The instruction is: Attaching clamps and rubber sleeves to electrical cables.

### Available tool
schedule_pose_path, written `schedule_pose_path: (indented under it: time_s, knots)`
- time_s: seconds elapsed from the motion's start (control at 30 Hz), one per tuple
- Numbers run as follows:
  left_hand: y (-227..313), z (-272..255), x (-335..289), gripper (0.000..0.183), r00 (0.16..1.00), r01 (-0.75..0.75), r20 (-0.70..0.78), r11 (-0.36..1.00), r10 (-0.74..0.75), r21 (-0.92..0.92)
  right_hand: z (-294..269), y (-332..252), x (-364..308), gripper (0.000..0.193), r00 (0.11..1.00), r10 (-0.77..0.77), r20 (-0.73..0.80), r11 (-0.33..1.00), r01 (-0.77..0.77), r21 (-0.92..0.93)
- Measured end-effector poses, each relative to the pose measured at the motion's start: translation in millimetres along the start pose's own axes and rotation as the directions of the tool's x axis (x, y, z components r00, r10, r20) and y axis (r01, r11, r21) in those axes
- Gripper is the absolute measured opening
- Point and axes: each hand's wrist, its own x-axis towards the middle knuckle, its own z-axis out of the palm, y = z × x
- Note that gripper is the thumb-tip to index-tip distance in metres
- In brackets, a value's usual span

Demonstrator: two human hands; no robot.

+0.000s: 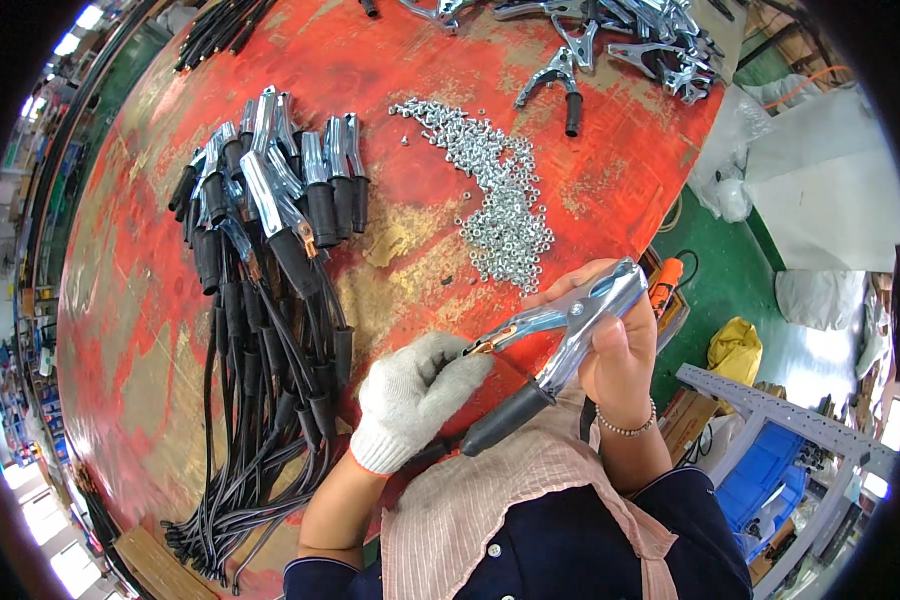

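Note:
My right hand (618,365), bare with a bead bracelet at the wrist, is wrapped round a silver metal spring clamp (577,322). One handle of the clamp wears a long black sleeve (510,418) that points down toward my lap. My left hand (410,398), in a white knitted glove, is closed in a pinch at the end of the clamp's other handle. A copper-coloured cable lug (483,347) shows just at the gloved fingertips. Most of the cable behind it is hidden by the glove.
Left on the red, worn table (130,350) lies a bundle of clamps (262,190) with black cables (260,400). Loose nuts (505,215) spread mid-table. More clamps (660,50) lie far right, black cables (225,30) far left. An orange-handled tool (665,285) is beside my right hand.

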Motion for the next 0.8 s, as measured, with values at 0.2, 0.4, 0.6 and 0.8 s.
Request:
schedule_pose_path:
  time_s: [0.2,0.4,0.6,0.8]
  knots:
    - [-1,-1,2,0.025,0.996,0.060,0.068,0.994,-0.054,-0.087,-2,1,-1,0.050,1.000,0.001,-0.002,1.000,-0.001,0.022]
    - [-2,-2,6,0.016,0.996,-0.046,0.079,0.998,0.049,-0.046,-2,0,-2,0.048,0.998,0.061,-0.001,0.995,-0.061,0.079]
    - [6,-9,23,0.025,0.972,-0.184,0.147,0.983,0.185,-0.023,-5,8,22,0.053,0.987,0.156,0.034,0.984,-0.158,0.083]
    - [0,-6,29,0.027,0.990,0.049,0.139,0.952,-0.006,-0.302,-22,35,114,0.033,0.988,-0.065,0.141,0.654,0.149,-0.742]
